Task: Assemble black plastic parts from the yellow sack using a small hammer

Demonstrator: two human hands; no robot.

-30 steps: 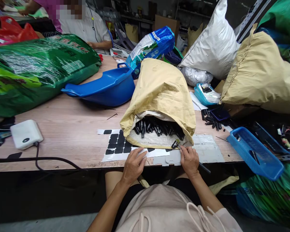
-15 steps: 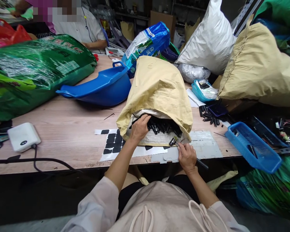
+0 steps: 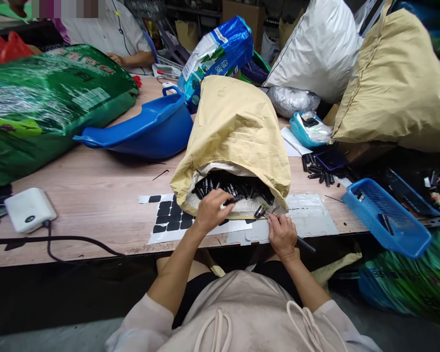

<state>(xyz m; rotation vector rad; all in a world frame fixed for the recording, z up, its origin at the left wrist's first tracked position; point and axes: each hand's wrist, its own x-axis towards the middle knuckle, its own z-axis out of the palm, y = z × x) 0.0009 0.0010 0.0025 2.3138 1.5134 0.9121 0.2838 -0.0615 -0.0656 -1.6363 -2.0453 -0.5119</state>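
Observation:
A tan paper sack (image 3: 238,132) lies on its side on the wooden table (image 3: 102,195), its mouth toward me and full of small black parts (image 3: 238,188). My left hand (image 3: 210,211) is at the sack's mouth, fingers closed on one black part. My right hand (image 3: 283,235) rests at the table's front edge, closed on a slim tool with a small head (image 3: 260,211) and a black handle. A white sheet of black square pads (image 3: 170,220) lies under my left forearm.
A blue plastic tub (image 3: 146,129) lies tipped behind the sack. A green sack (image 3: 47,102) fills the left; a white box with a cable (image 3: 29,209) sits near it. A blue basket (image 3: 386,217) overhangs the right edge. Another person's arm (image 3: 130,58) rests at the far side.
My left hand went from the table edge into the sack's mouth, then drew back a little with a black part in its fingers. My right hand stayed put with the tool.

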